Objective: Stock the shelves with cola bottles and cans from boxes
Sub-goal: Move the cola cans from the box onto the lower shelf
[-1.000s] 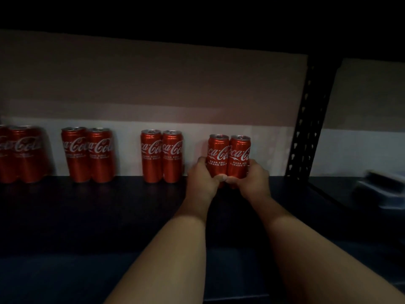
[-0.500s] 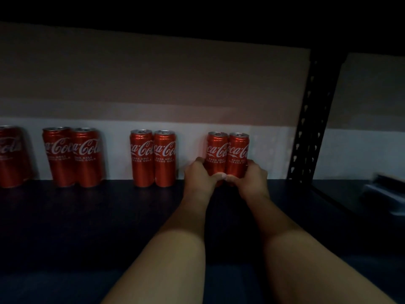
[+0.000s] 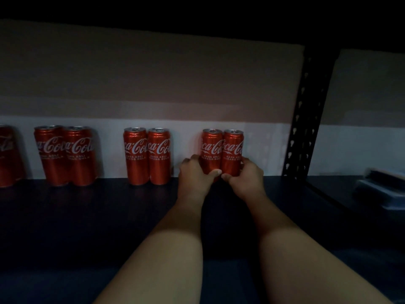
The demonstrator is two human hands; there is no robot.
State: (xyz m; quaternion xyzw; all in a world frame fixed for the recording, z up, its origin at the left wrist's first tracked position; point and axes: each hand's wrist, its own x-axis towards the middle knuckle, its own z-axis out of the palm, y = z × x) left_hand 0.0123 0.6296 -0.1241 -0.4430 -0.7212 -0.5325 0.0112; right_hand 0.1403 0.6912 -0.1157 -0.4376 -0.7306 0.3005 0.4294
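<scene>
Roughly mid-stock: left hand (image 3: 192, 176) and right hand (image 3: 246, 178) each curled round one can of the rightmost can pair (image 3: 222, 154), standing at the shelf (image 3: 87, 216) back edge. Two pairs (image 3: 146, 155) plus more stood leftward; front rows unfilled.

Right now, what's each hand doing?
Left hand: grips the left can of the pair at the shelf's back.
Right hand: grips the right can of the pair.
</scene>
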